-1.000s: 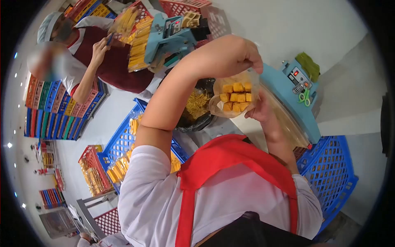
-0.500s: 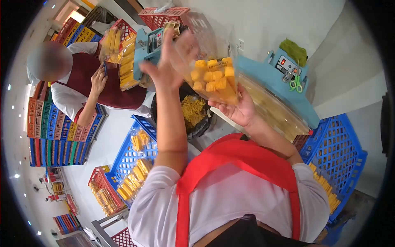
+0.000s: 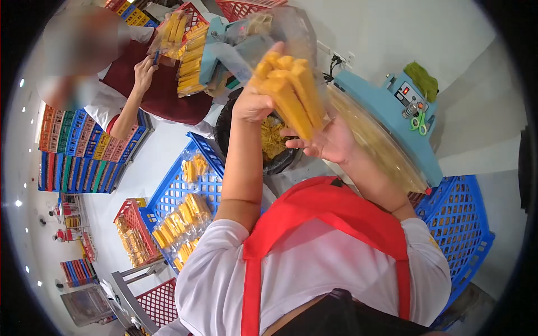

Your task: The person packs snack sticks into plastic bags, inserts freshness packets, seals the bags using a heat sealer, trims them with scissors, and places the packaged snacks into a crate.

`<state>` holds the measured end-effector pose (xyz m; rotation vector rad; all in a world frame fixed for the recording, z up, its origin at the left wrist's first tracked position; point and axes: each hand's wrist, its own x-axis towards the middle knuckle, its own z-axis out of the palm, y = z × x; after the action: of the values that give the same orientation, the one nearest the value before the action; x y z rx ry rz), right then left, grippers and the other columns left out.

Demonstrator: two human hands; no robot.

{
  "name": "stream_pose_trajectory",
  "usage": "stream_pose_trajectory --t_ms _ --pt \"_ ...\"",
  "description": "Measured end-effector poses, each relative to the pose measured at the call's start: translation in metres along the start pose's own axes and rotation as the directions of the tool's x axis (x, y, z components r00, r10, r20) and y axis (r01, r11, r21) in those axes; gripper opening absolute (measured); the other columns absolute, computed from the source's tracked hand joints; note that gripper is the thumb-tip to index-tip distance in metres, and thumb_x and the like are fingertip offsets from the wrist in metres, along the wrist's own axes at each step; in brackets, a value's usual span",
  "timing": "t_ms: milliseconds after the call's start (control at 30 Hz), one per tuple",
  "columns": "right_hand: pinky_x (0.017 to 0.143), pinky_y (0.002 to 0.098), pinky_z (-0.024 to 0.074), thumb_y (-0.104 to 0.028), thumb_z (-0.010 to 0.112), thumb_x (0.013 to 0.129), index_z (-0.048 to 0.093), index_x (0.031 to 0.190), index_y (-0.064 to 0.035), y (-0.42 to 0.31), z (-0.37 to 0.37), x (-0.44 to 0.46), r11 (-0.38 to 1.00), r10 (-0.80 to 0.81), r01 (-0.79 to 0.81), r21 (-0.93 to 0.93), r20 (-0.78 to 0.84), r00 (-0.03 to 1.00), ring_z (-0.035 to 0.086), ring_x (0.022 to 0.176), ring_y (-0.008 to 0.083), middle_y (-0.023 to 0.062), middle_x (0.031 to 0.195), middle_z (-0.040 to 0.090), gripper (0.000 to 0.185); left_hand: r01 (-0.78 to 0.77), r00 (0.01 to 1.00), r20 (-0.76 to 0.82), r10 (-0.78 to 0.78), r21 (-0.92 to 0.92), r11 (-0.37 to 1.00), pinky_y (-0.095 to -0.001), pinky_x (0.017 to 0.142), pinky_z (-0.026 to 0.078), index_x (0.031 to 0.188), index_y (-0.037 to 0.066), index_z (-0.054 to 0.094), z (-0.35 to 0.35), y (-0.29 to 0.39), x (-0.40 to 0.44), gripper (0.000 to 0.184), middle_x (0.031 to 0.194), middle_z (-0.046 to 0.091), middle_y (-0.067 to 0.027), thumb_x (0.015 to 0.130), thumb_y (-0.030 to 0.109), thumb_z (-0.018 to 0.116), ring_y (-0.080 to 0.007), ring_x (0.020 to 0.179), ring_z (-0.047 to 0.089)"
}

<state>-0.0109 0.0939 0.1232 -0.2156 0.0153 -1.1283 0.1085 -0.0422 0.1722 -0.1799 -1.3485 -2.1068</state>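
A clear plastic bag of yellow stick snacks (image 3: 291,92) hangs tilted in front of me, blurred by motion. Around its upper left side my left hand (image 3: 254,103) is closed, the thumb and fingers partly hidden by the bag. My right hand (image 3: 330,141) lies just under the bag's lower end, palm up with fingers spread; whether it touches the bag I cannot tell. The loose plastic top of the bag flares toward the upper left. Below my hands sits a black-lined bin (image 3: 273,140) with broken yellow pieces.
A light-blue sealing machine (image 3: 386,106) stands to the right, with green scissors (image 3: 418,123) and a green cloth (image 3: 421,81) on it. Blue crates (image 3: 182,185) with bagged sticks flank me. A co-worker (image 3: 148,84) handles similar bags at the upper left, near stacked crates (image 3: 92,145).
My left hand, spread and apart before, has closed on the bag. My right hand has let go and opened beneath it. The bag has turned, showing the sticks lengthwise.
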Motion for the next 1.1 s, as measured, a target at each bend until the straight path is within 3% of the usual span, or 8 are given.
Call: stream_pose_trajectory --t_ms 100,300,433,567,733,833,1000,1100 --pt "0.061 0.0358 0.0508 -0.053 0.031 0.083 0.041 0.121 -0.01 -0.007 0.0 0.005 1.0 0.002 -0.003 0.017 0.044 0.999 0.055 0.087 0.0371 0.0236 0.108 0.049 0.058 0.041 0.997 0.058 -0.04 -0.015 0.999 -0.0348 0.097 0.027 0.132 0.006 0.016 0.002 -0.007 0.003 0.098 0.125 0.037 -0.0098 0.056 0.019 0.076 -0.0236 0.116 0.036" --pt "0.066 0.0354 0.0506 -0.049 0.031 0.085 0.04 0.12 -0.0058 -0.02 0.002 0.005 0.948 -0.262 0.26 -0.183 0.009 0.965 0.057 0.084 0.029 0.0218 0.108 0.05 0.057 -0.033 0.979 -0.196 0.065 0.164 0.986 -0.0384 0.098 0.026 0.133 0.008 0.004 0.026 -0.007 0.005 0.1 0.131 0.027 -0.0117 0.063 0.03 0.072 -0.0254 0.12 0.029" --pt "0.068 0.036 0.049 -0.05 0.032 0.084 0.039 0.12 -0.008 -0.015 0.012 0.006 0.845 -0.433 0.342 -0.412 -0.148 0.889 0.056 0.088 0.0262 0.0138 0.108 0.051 0.055 -0.1 0.962 -0.216 0.168 0.297 0.95 -0.0361 0.094 0.031 0.132 0.011 -0.012 0.04 -0.008 0.005 0.1 0.128 0.027 -0.0127 0.067 0.009 0.064 -0.0246 0.117 0.032" --pt "0.067 0.0368 0.0494 -0.052 0.031 0.084 0.035 0.123 -0.0086 -0.005 0.02 0.003 0.87 -0.412 0.326 -0.369 -0.183 0.892 0.053 0.093 0.0288 0.0133 0.114 0.047 0.059 -0.149 0.937 -0.297 0.183 0.132 0.98 -0.0379 0.095 0.031 0.133 0.011 -0.009 0.035 0.009 0.003 0.1 0.126 0.03 -0.0122 0.064 0.008 0.064 -0.0253 0.117 0.033" --pt "0.064 0.0389 0.0495 -0.053 0.029 0.083 0.033 0.125 -0.008 -0.004 0.017 0.0 0.977 -0.139 0.135 -0.165 -0.014 0.99 0.052 0.095 0.0334 0.0139 0.118 0.045 0.061 -0.232 0.972 -0.059 0.229 -0.043 0.972 -0.0377 0.097 0.028 0.134 0.012 0.004 0.015 0.012 -0.008 0.096 0.127 0.033 -0.0101 0.063 0.015 0.068 -0.0263 0.118 0.034" --pt "0.066 0.0385 0.0496 -0.049 0.032 0.084 0.035 0.123 -0.007 -0.009 0.011 0.004 0.954 -0.148 0.137 -0.268 -0.022 0.989 0.053 0.096 0.0321 0.0141 0.114 0.048 0.058 -0.156 0.988 -0.018 0.155 -0.094 0.983 -0.0364 0.097 0.028 0.134 0.013 0.006 0.006 0.003 -0.014 0.093 0.128 0.033 -0.0092 0.065 0.017 0.069 -0.0242 0.118 0.033" --pt "0.072 0.0385 0.0483 -0.041 0.036 0.085 0.04 0.119 -0.0061 -0.014 0.02 0.01 0.856 -0.282 0.254 -0.451 0.005 0.96 0.053 0.097 0.0262 0.0116 0.111 0.051 0.049 -0.177 0.971 -0.152 0.187 0.076 0.981 -0.0322 0.096 0.029 0.135 0.014 0.008 0.024 0.003 -0.014 0.066 0.133 0.026 -0.0087 0.082 0.008 0.047 -0.0198 0.12 0.03" --pt "0.077 0.0374 0.0467 -0.035 0.038 0.086 0.043 0.116 -0.0052 -0.016 0.027 0.014 0.815 -0.379 0.339 -0.47 0.01 0.925 0.054 0.097 0.0225 0.0099 0.109 0.053 0.043 -0.166 0.941 -0.251 0.229 0.25 0.954 -0.0337 0.1 0.022 0.134 0.007 0.011 0.04 -0.003 -0.012 0.057 0.136 0.021 -0.0093 0.088 0.022 0.04 -0.021 0.123 0.025"
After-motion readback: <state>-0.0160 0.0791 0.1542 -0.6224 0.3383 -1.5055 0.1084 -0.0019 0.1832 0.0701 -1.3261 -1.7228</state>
